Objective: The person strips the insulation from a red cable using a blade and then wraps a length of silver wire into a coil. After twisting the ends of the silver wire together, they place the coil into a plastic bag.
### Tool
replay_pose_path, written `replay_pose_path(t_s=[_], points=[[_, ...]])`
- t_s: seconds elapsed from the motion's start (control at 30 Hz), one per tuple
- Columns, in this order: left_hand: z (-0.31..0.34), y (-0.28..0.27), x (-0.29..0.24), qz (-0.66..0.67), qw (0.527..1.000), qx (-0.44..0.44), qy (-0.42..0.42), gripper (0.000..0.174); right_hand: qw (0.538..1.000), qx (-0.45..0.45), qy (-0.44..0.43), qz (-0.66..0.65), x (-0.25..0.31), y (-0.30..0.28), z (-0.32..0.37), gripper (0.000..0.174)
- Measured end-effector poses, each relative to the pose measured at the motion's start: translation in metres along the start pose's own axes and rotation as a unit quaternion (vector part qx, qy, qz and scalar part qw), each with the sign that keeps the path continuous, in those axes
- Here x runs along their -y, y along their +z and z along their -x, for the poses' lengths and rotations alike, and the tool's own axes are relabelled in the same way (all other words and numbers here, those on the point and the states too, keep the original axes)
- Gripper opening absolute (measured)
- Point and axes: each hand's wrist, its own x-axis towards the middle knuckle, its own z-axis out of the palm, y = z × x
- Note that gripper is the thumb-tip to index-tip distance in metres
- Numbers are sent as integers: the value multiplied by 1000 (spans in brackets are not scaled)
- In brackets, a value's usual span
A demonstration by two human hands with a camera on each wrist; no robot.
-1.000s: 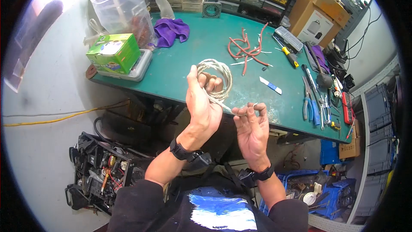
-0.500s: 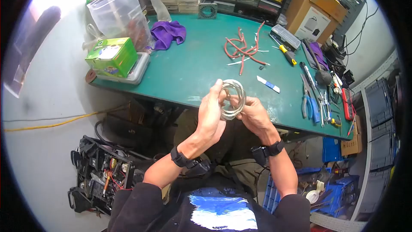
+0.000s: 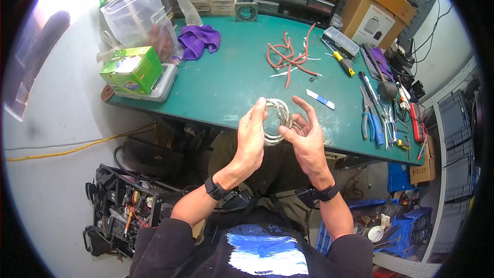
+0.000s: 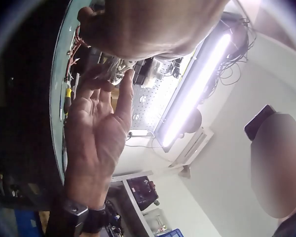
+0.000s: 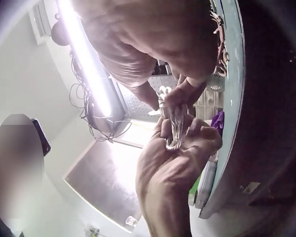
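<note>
A coil of pale, silvery twisted wire [image 3: 276,104] is held up between both hands, close to the front edge of the green bench. My left hand [image 3: 249,138] grips its left side, the thumb up along the ring and the other fingers curled in behind it. At the right side, my right hand [image 3: 312,149] has its thumb and some fingers pinching the ring, while the index finger points upward. In the right wrist view the coil [image 5: 176,123] shows edge-on, its strands bundled between the two hands. The hands partly hide the ring.
Red cable pieces [image 3: 288,62] lie on the green bench [image 3: 231,77] beyond the hands. A blue-and-white cutter [image 3: 320,99] is nearer. Pliers [image 3: 366,118] and other tools line the right end. A green box [image 3: 131,69] and purple cloth [image 3: 198,41] are at left.
The coil has come down and toward the right, closer to the body. My right hand left the loose wire end and moved onto the coil; its index finger has since lifted.
</note>
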Motion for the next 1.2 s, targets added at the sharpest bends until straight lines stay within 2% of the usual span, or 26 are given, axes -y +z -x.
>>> replay_pose_path(t_s=[0.03,0.07,0.13,0.23,0.33,0.37,0.4,0.47,0.5,0.53,0.63,0.7,0.73,0.8,0.83,0.87,0.9,0.93,1.0,1.03,1.2], points=[[2,2,-1,-23,1000,-15,13,40,1000,-10,8,2,0,1,0,81],[2,2,0,-23,1000,-15,13,40,1000,-9,9,2,-1,3,1,81],[4,2,3,-71,996,-29,53,39,997,-35,-35,58,-4,7,5,76],[5,4,8,-82,993,-42,67,38,985,-72,-86,130,-9,16,10,70],[5,8,9,-66,993,-37,95,37,981,-53,-123,140,-15,19,12,68],[5,8,10,-66,993,-37,95,37,985,-58,-132,100,-17,27,15,57],[6,7,11,-73,993,-43,81,36,984,-58,-132,100,-21,24,14,57],[7,5,13,-81,993,-48,65,36,976,-55,-148,151,-36,12,13,40],[6,4,14,-79,994,-47,66,36,971,-86,-167,148,-39,13,10,23],[4,4,14,-76,994,-46,68,37,971,-86,-167,149,-40,11,9,23],[1,6,14,-73,990,-41,113,38,948,-83,-217,220,-37,10,9,19],[2,8,11,-75,991,-53,98,36,914,-94,-258,298,-27,15,11,17],[2,8,10,-76,991,-64,84,35,914,-94,-257,298,-24,15,10,17],[-3,3,14,-66,993,-45,85,37,834,-143,-341,409,-19,15,7,15],[-4,1,16,-56,994,-27,87,38,834,-143,-341,409,-23,14,8,15],[-3,1,18,-57,994,-27,86,38,887,-138,-307,316,-30,13,9,14],[2,9,9,-4,999,-17,43,36,928,-131,-269,220,-33,13,9,13],[4,12,4,49,999,-8,-1,35,929,-130,-269,219,-33,13,8,13],[2,11,3,72,997,-7,-19,35,956,-137,-241,93,-31,14,9,11],[1,12,3,96,995,-3,-39,35,952,-132,-258,99,-28,14,8,11],[6,20,-6,130,990,-29,-53,36,964,-148,-219,-18,-25,16,10,8]])
